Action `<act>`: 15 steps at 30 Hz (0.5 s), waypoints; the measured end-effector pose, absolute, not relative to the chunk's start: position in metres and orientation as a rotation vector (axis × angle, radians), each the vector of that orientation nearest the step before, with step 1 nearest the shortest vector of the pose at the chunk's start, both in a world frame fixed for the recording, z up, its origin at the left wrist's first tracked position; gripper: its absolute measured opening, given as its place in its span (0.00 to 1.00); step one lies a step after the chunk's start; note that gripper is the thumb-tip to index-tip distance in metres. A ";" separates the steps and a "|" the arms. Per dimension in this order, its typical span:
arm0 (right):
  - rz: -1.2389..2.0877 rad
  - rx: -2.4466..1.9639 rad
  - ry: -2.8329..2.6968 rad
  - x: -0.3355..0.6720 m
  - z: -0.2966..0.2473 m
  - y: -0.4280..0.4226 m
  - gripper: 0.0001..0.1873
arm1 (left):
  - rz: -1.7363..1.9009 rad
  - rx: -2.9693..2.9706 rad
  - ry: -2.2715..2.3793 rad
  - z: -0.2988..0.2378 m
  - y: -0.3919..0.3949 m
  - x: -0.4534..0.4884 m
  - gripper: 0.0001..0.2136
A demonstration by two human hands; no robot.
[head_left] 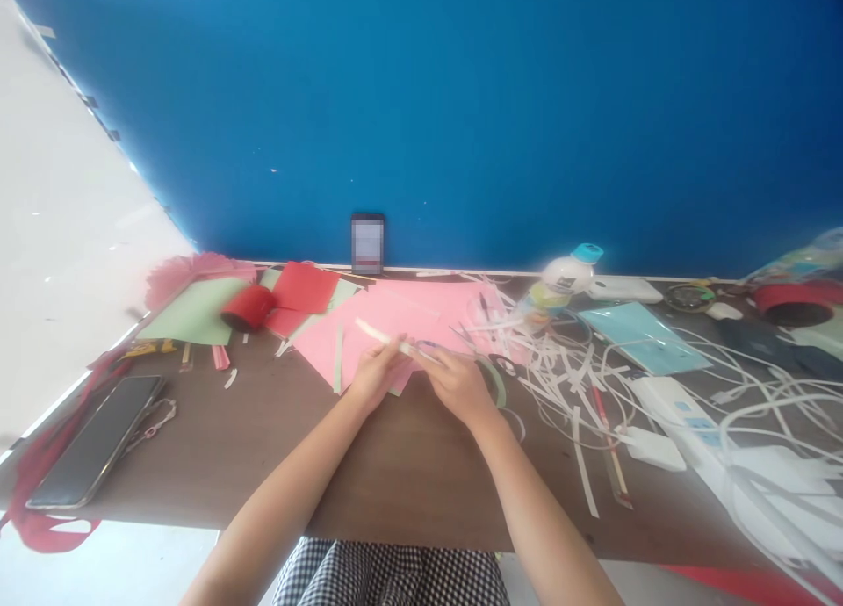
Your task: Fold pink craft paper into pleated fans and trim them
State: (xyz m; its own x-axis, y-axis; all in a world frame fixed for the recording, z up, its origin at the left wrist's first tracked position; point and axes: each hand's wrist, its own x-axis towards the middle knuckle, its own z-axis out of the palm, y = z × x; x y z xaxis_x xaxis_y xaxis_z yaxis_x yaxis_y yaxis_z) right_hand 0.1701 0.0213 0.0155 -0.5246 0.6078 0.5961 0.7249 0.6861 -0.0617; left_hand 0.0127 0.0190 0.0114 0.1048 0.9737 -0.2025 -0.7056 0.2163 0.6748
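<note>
In the head view, my left hand (378, 373) and my right hand (456, 385) meet over the middle of the table. Both have their fingers closed on a narrow pale paper strip (372, 330), whose free end points up and left. Pink paper sheets (329, 347) lie beneath and behind the hands. A pale green strip (339, 358) rests on the pink paper, left of my left hand. Just right of my right hand are dark scissor handles (506, 366), partly lost among white paper strips. My fingers hide part of the held strip.
At left lie a large phone (98, 439), green paper (198, 312), a red roll (248, 307) and red paper (306, 287). A smaller phone (368, 244) leans on the blue wall. At right are a bottle (559, 281), a power strip (681, 422), tangled white cables and a cutter (611, 448).
</note>
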 end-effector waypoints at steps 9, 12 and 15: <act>-0.254 -0.931 -2.283 0.174 0.017 0.023 0.16 | 1.343 0.392 0.757 0.012 0.025 -0.001 0.12; -0.230 -0.923 -2.283 0.174 0.016 0.023 0.17 | 1.327 0.407 0.768 0.013 0.025 -0.001 0.13; -0.126 -0.955 -2.194 0.170 0.017 0.020 0.15 | 1.328 0.420 0.772 0.015 0.022 0.000 0.13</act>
